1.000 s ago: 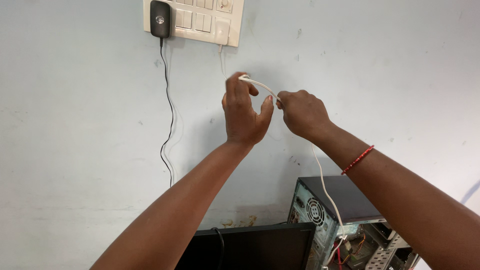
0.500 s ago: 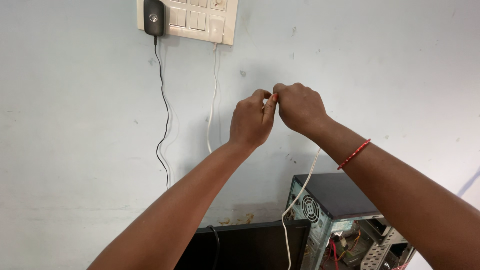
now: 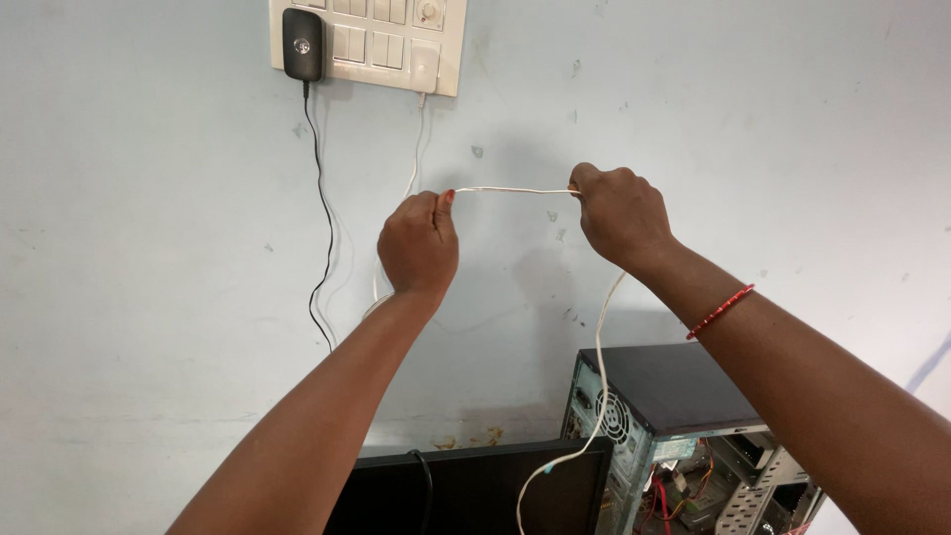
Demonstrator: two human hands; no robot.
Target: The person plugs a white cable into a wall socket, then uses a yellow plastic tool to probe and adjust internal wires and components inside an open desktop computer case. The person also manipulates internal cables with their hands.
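Observation:
My left hand and my right hand are raised in front of a pale blue wall, each pinching a thin white cable. The stretch of cable between them is pulled taut and level. From my right hand the cable hangs down past the computer case. Another white length runs from behind my left hand up to the white plug in the switchboard. A red thread band circles my right wrist.
A black adapter sits in the switchboard's left socket, its black wire trailing down the wall. Below stand a black monitor and an open computer case with wiring showing.
My hands were together a second ago. They have drawn apart sideways, stretching a straight section of the white cable between them.

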